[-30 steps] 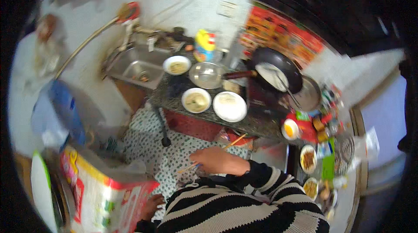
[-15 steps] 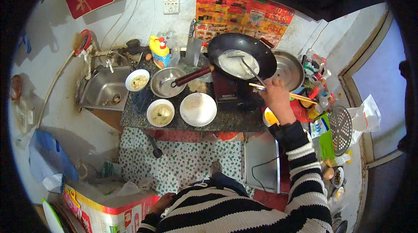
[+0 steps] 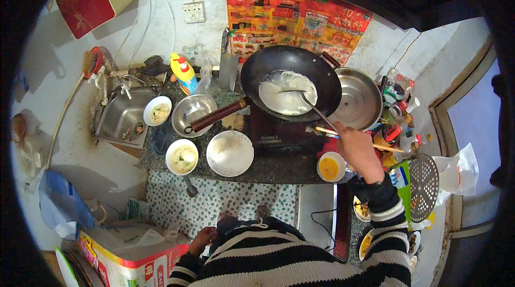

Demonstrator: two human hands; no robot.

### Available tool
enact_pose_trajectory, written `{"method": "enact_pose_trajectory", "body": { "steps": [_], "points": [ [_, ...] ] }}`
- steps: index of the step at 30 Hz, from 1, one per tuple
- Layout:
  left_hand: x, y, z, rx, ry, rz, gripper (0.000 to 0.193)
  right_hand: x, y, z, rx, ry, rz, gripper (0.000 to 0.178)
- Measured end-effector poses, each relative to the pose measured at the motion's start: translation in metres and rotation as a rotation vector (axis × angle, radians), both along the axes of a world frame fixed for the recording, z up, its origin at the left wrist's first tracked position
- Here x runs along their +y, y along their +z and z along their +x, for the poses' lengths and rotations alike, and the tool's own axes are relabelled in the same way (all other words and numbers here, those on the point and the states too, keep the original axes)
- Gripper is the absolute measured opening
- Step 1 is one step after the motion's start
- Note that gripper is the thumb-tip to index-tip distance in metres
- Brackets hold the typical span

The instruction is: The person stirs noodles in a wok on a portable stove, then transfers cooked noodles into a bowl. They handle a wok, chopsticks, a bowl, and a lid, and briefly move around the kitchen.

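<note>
My right hand (image 3: 360, 153) is closed around the metal handle of a ladle (image 3: 314, 106). The ladle's head sits in the whitish, milky contents of a black wok (image 3: 252, 80), where pale strands show near the far side. A pair of chopsticks (image 3: 390, 148) crosses behind the right hand; whether the fingers also hold them I cannot tell. Just below that hand is a bowl of beaten egg (image 3: 330, 168). My left hand (image 3: 202, 240) hangs low beside my hip, its fingers too small and dark to read.
Left of the wok stand a steel bowl (image 3: 181, 118), a bowl of flour-like white powder (image 3: 236, 164) and two bowls of soup (image 3: 167, 161). A steel basin (image 3: 370, 110) adjoins the wok's right. Further out are a sink (image 3: 111, 122), bottles (image 3: 398, 132) and a perforated metal disc (image 3: 424, 188).
My right hand has drawn nearer and to the right with the ladle, whose head has shifted within the wok. The egg bowl shows more fully. The whole view has shifted slightly.
</note>
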State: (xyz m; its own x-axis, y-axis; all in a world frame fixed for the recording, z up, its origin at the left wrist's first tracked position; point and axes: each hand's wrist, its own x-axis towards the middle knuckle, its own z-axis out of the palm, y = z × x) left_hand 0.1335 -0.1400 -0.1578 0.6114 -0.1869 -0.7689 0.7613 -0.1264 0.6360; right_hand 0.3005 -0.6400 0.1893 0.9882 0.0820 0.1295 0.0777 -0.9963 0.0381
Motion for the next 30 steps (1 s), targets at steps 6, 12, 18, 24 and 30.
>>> {"method": "enact_pose_trajectory", "body": {
  "steps": [6,12,18,24,30],
  "points": [
    [0.021,-0.027,0.055,0.053,-0.139,-0.311,0.015,-0.013,0.027,-0.02,-0.001,-0.102,0.163,0.04],
    [-0.006,0.048,0.114,-0.053,-0.176,-0.067,0.017,-0.048,0.003,0.0,-0.132,-0.201,0.381,0.044],
    [0.022,0.015,0.133,0.001,-0.117,-0.04,0.04,-0.064,-0.048,0.075,0.019,-0.361,0.745,0.032],
    [0.037,0.023,0.121,-0.024,-0.057,0.019,0.041,-0.008,-0.043,0.124,0.08,-0.399,1.028,0.031],
    [0.053,0.011,0.107,0.011,-0.06,-0.004,0.038,0.028,-0.023,0.116,0.184,-0.277,0.878,0.031]
  ]
}}
